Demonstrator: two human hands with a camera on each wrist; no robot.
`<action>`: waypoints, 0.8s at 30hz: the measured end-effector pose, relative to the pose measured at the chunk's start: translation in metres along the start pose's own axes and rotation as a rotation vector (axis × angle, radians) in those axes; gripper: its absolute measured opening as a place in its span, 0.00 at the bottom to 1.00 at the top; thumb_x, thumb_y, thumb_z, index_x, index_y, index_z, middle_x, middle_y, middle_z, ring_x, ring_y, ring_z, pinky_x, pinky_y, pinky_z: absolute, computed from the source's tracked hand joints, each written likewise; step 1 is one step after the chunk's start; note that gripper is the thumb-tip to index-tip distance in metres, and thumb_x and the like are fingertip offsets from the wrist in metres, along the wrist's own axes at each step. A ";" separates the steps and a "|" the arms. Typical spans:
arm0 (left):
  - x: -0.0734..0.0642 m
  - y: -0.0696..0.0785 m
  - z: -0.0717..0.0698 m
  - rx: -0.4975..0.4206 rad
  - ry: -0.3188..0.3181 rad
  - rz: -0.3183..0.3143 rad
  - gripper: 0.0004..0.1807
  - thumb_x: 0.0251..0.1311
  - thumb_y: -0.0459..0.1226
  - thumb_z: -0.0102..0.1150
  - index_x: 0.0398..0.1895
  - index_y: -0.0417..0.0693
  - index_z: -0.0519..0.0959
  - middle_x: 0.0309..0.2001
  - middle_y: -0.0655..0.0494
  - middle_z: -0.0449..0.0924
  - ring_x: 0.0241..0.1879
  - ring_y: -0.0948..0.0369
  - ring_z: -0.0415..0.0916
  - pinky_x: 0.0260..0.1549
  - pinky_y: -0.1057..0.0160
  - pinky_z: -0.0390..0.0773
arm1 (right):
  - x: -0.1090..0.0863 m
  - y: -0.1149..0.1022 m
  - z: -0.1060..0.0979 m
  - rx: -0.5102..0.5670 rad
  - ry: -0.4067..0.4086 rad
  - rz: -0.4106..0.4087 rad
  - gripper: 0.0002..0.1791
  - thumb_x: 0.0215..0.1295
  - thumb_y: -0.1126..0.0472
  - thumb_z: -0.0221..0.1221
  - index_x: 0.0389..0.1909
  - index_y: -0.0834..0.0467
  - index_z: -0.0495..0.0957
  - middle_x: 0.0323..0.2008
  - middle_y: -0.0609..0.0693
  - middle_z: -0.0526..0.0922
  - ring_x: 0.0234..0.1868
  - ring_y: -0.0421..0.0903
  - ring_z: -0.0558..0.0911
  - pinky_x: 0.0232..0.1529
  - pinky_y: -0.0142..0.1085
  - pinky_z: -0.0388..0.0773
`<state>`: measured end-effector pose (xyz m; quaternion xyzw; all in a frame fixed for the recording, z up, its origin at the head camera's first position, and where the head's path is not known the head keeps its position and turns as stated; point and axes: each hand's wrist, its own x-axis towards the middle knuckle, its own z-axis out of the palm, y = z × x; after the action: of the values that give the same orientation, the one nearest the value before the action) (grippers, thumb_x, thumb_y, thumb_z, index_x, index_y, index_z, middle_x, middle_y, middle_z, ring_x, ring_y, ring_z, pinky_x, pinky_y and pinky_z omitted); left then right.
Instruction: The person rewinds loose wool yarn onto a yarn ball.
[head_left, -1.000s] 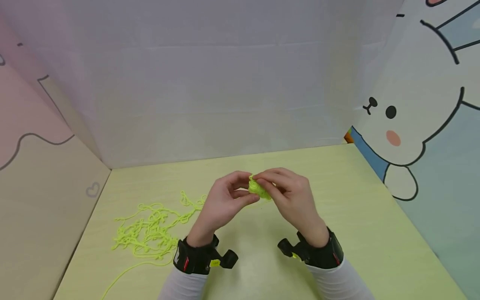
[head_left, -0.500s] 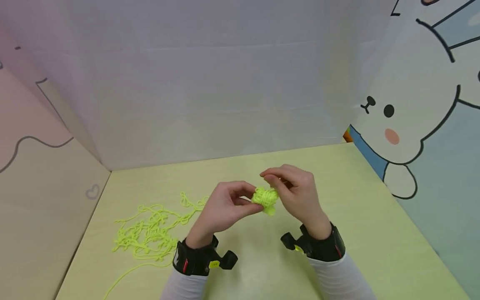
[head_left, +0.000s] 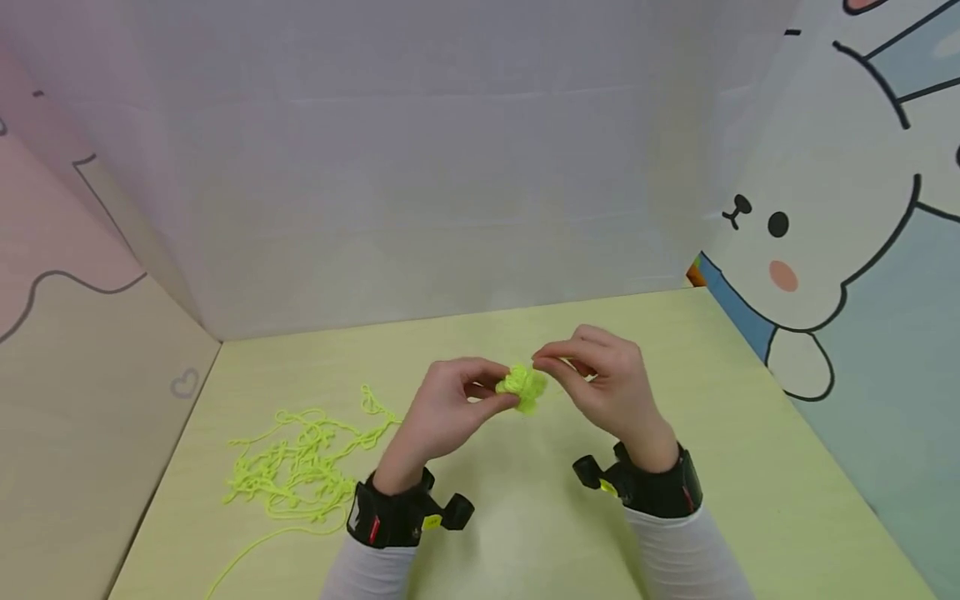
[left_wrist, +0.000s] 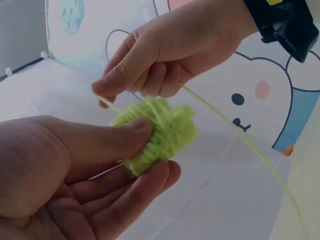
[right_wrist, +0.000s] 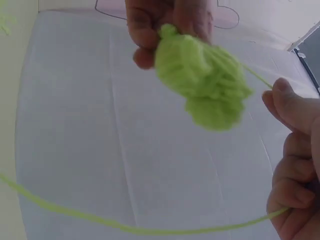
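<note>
A small ball of neon yellow-green yarn (head_left: 523,385) is held between the thumb and fingers of my left hand (head_left: 453,408), above the table. In the left wrist view the wound ball (left_wrist: 162,132) shows strands crossing over one another. My right hand (head_left: 600,379), just right of the ball, pinches a strand between thumb and forefinger. That strand (right_wrist: 257,76) runs taut to the ball in the right wrist view. Its loose length (right_wrist: 150,230) passes through the curled lower fingers of my right hand (right_wrist: 295,150) and trails away.
A tangled heap of the same yarn (head_left: 300,458) lies on the left of the pale yellow table (head_left: 750,467), one strand running toward the front edge. A pale wall (head_left: 450,167) stands behind, with cartoon-printed panels at both sides.
My right hand has drawn away from the ball to the right, the strand between its fingers. My left hand has turned the ball, dipping slightly and coming back.
</note>
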<state>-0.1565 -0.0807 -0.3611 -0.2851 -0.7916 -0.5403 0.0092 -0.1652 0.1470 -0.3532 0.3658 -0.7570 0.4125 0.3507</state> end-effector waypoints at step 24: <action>0.004 0.002 -0.009 -0.338 0.533 0.058 0.14 0.58 0.30 0.68 0.47 0.36 0.80 0.40 0.43 0.81 0.36 0.51 0.82 0.38 0.63 0.85 | -0.004 -0.029 0.032 -0.113 -0.474 0.115 0.05 0.68 0.58 0.62 0.40 0.48 0.85 0.30 0.37 0.83 0.24 0.31 0.71 0.25 0.31 0.75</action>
<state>-0.1613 -0.0866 -0.3542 -0.1534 -0.6518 -0.7196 0.1842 -0.1459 0.1084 -0.3595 0.3882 -0.8596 0.2914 0.1594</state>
